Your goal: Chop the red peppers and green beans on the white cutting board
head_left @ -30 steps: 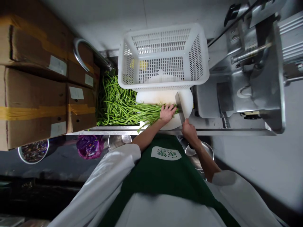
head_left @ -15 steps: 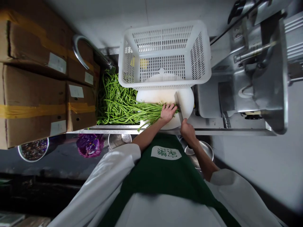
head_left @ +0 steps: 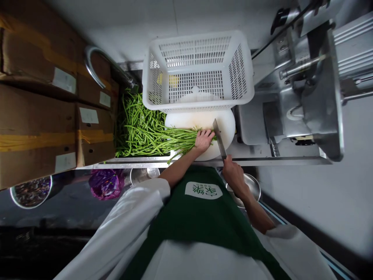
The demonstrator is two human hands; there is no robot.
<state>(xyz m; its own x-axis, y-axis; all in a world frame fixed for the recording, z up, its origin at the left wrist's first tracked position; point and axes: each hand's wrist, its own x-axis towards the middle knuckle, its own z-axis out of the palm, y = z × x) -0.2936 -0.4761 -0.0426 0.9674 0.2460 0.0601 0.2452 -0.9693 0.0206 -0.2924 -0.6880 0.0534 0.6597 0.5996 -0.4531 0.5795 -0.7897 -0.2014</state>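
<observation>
Left fingers (head_left: pixel 208 133) hold green stalks (head_left: pixel 183 139); right fingers (head_left: pixel 228 159) grip a knife (head_left: pixel 219 139).

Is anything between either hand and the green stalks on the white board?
The left hand rests on the green stalks, nothing visible between. For the right hand, only the knife it holds stands between.

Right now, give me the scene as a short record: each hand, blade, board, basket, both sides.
Left hand: lies over a bundle of green stalks, holding it down
Right hand: grips a knife
Blade: at the bundle's right end; contact unclear
Cutting board: white, under the bundle
Basket: white, slotted, overlapping the board's far edge in view
Left side: loose pile of stalks, faucet, taped cardboard boxes
Right side: second knife, metal machine
</observation>
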